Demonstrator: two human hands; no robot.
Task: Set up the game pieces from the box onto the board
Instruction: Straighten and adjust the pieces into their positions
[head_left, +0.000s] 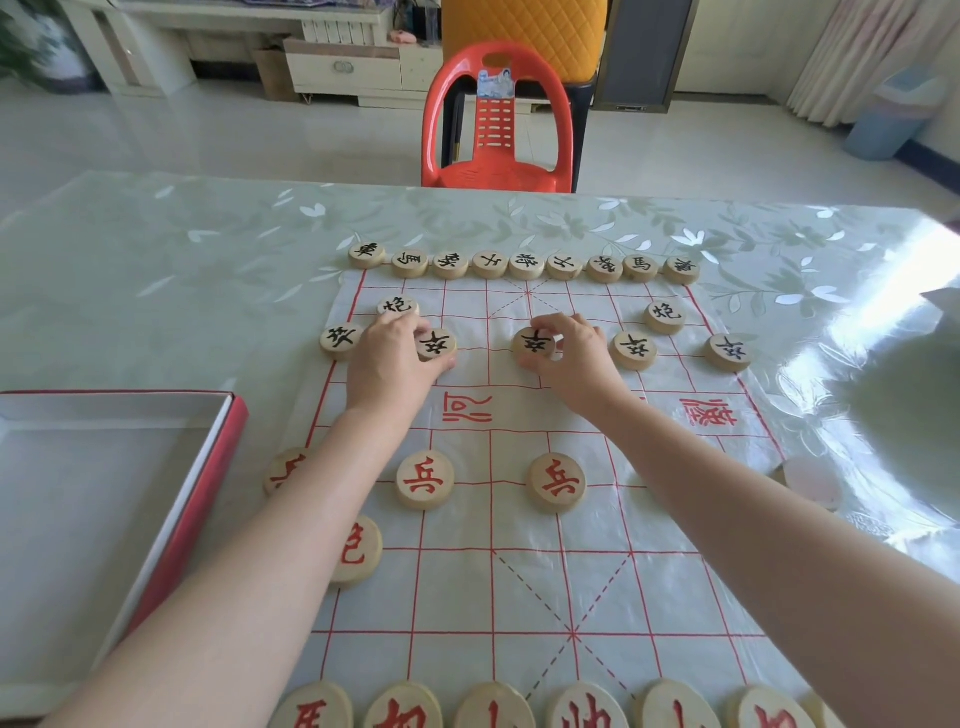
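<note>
Left hand: fingers curled round a black-lettered disc, 2nd from left in the far pawn rank, flat on the board. Right hand: fingertips pinching the centre disc of the same rank, also on the board. Beyond: row of 9 black discs along the far edge. Near side: red-lettered discs. Box open, left of the board, on the table.

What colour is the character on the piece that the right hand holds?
The piece bears a black character; head view.
</note>
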